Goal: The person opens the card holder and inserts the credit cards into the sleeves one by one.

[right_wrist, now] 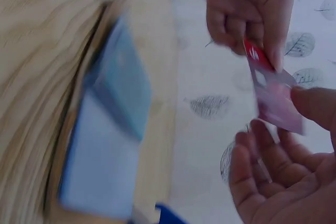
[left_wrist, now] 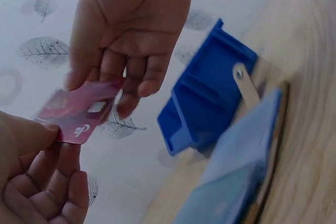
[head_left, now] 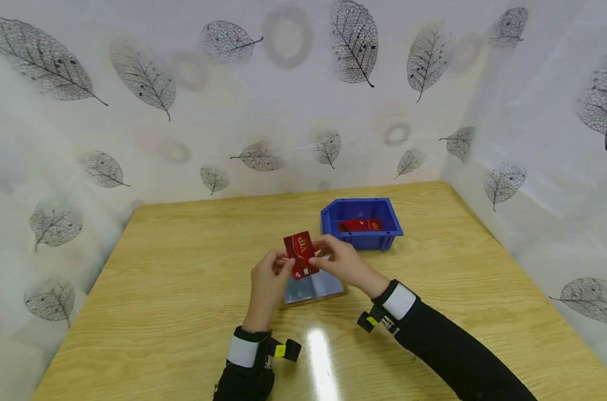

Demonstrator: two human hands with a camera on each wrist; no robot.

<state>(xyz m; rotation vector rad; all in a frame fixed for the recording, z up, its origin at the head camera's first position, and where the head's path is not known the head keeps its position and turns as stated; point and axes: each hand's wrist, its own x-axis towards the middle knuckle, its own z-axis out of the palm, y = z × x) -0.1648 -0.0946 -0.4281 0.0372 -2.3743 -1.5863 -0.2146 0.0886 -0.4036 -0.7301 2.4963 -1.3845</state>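
Both hands hold one red VIP card [head_left: 300,252] up above the table, its chip and white logo near the lower end. My left hand [head_left: 267,281] pinches it at the lower left between thumb and fingers. On the right edge, my right hand [head_left: 346,262] pinches the same card with its thumb on the face. Below the card lies an open card holder [head_left: 317,288] with clear bluish sleeves and a brown cover, partly hidden by the hands and card. A strap with a metal snap [left_wrist: 242,77] sticks out from the holder in the left wrist view.
A blue plastic bin [head_left: 368,240] stands behind the right hand, with more red cards [head_left: 361,225] inside. Everything sits on a light wooden table [head_left: 193,267], with a leaf-patterned sheet [head_left: 283,111] behind it and at the sides.
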